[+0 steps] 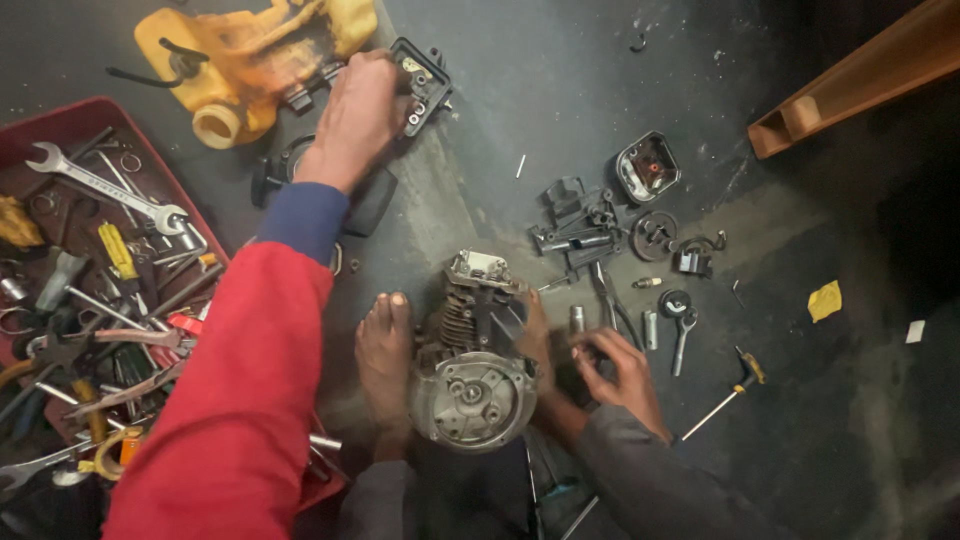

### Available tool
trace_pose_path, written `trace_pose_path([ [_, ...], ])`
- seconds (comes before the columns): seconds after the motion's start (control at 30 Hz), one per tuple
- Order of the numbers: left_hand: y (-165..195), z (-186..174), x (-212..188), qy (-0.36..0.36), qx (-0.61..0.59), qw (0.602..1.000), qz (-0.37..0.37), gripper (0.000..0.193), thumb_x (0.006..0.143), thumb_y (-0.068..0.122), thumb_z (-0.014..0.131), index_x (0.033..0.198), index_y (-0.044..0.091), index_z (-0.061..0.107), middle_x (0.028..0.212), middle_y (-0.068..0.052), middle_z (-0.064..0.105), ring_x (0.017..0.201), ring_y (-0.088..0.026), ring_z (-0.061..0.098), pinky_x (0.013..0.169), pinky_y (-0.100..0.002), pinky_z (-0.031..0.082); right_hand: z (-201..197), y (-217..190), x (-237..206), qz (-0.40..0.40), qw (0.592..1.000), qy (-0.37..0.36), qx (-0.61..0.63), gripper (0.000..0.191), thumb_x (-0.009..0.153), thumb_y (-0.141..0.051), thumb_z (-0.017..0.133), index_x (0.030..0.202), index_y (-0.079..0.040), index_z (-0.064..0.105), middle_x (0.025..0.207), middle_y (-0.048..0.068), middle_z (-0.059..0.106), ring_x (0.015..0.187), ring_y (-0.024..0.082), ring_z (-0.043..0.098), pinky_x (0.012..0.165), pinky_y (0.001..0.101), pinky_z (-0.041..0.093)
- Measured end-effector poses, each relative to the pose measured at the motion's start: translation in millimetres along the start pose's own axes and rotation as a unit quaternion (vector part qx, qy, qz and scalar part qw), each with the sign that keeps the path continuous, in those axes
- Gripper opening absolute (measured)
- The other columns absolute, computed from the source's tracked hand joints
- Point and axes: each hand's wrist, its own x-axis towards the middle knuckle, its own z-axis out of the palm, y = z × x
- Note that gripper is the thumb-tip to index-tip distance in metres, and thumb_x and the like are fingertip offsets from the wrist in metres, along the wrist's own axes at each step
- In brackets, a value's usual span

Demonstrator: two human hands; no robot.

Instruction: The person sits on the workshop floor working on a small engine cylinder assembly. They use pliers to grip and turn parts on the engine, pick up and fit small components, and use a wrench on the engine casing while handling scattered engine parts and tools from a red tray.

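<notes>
Near the upper left, my left hand (360, 105) reaches forward on a straight arm in a red sleeve with a blue cuff, fingers closed over a small black engine part (420, 78) just beside the yellow fuel tank (240, 55). Low and right of centre, my right hand (615, 370) curls inward, its fingertips pinched on a small dark piece I cannot identify. Between my bare feet (385, 350) sits the small engine block (470, 365), finned cylinder pointing away from me. To the left, a red tray (30, 125) of wrenches hems in that arm. Right of the engine lie scattered loose parts (640, 230) and a screwdriver (725, 395); beyond them, dark floor (880, 420) gives open room.
</notes>
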Motion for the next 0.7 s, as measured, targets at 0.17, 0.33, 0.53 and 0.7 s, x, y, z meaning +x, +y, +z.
trace_pose_path([
  [0.17,-1.8,11.0,-0.9,0.014,0.013,1.000,0.011,0.021,0.086,0.009,0.078,0.095,-0.004,0.065,0.107,-0.024,0.063,0.101,-0.046,0.059,0.089,-0.052,0.049,1.7,4.7,2.3,0.013,1.000,0.001,-0.005,0.018,0.086,-0.003,0.071,0.104,-0.001,0.072,0.087,0.008,0.068,0.075,0.017,0.068,0.068,0.0297,0.053],
  [0.33,-12.7,18.1,-6.1,0.067,-0.002,0.997,0.029,0.022,0.091,0.004,0.074,0.103,-0.004,0.057,0.106,-0.026,0.058,0.097,-0.048,0.057,0.084,-0.055,0.046,3.7,9.1,0.5,0.009,1.000,0.000,0.000,0.018,0.086,-0.002,0.071,0.104,-0.001,0.072,0.089,0.007,0.068,0.076,0.016,0.069,0.069,0.0290,0.054],
  [0.53,-17.7,10.9,-9.7,0.089,-0.008,0.993,0.080,0.024,0.089,0.001,0.072,0.109,0.000,0.058,0.110,-0.023,0.060,0.101,-0.047,0.058,0.087,-0.054,0.047,4.6,12.4,0.9,0.007,1.000,-0.002,0.012,0.018,0.087,-0.002,0.071,0.104,0.000,0.071,0.087,0.008,0.067,0.075,0.016,0.068,0.069,0.0284,0.054],
  [0.7,-10.0,-0.1,-1.3,-0.039,-0.021,0.999,-0.017,0.018,0.090,0.004,0.072,0.108,0.003,0.070,0.113,-0.022,0.066,0.108,-0.042,0.063,0.096,-0.050,0.050,3.9,7.8,0.0,0.022,1.000,-0.002,0.014,0.017,0.087,-0.001,0.071,0.104,0.000,0.072,0.087,0.007,0.067,0.075,0.015,0.067,0.068,0.0285,0.053],
])
